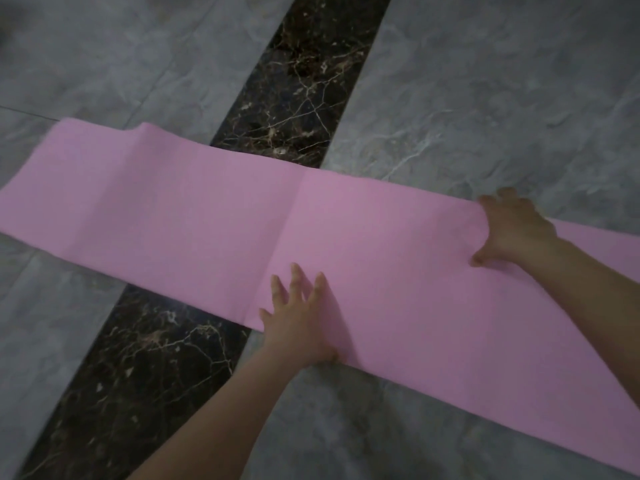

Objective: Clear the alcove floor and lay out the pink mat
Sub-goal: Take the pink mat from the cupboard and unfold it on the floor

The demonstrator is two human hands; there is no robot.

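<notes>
The pink mat (194, 216) lies unrolled across the floor from the left edge of view to the lower right corner. A faint crease runs across it near the middle, and a low ripple lifts its far left end. My left hand (301, 320) lies flat with fingers spread on the mat's near edge. My right hand (512, 230) presses down on the mat's far edge, fingers reaching over that edge and thumb on the pink surface.
The floor is grey marbled tile (502, 98). A dark brown veined marble strip (304, 84) runs diagonally under the mat from the top centre to the lower left.
</notes>
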